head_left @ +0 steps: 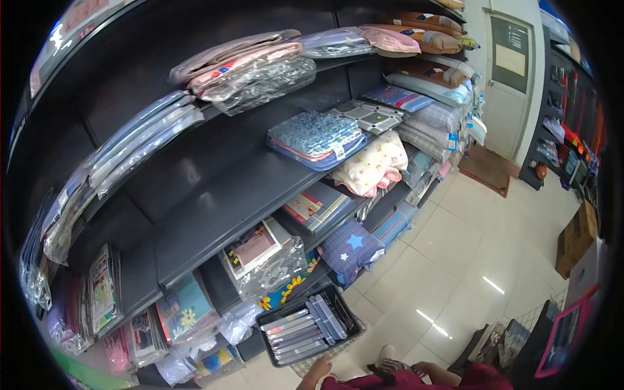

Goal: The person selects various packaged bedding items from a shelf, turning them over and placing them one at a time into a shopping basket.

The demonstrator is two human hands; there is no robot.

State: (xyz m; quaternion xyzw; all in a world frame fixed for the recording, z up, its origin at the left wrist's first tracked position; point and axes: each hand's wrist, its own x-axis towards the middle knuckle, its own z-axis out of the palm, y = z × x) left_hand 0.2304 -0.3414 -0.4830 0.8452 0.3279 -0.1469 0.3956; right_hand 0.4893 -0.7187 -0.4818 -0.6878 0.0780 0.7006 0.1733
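Note:
A black plastic basket rests on the floor in front of the shelves. In it are several flat, grey-edged packs in a row, with more grey packs along its right side. My left hand is low in the view, close by the basket's near edge, its fingers too small to make out. To the right, my right hand is beside black-and-white striped fabric over a white shoe; its fingers are mostly hidden.
Dark shelves hold folded textiles in plastic, a blue patterned stack and pillows. A star-print cushion sits low behind the basket. Tiled floor runs toward a door. A wire rack and carton stand right.

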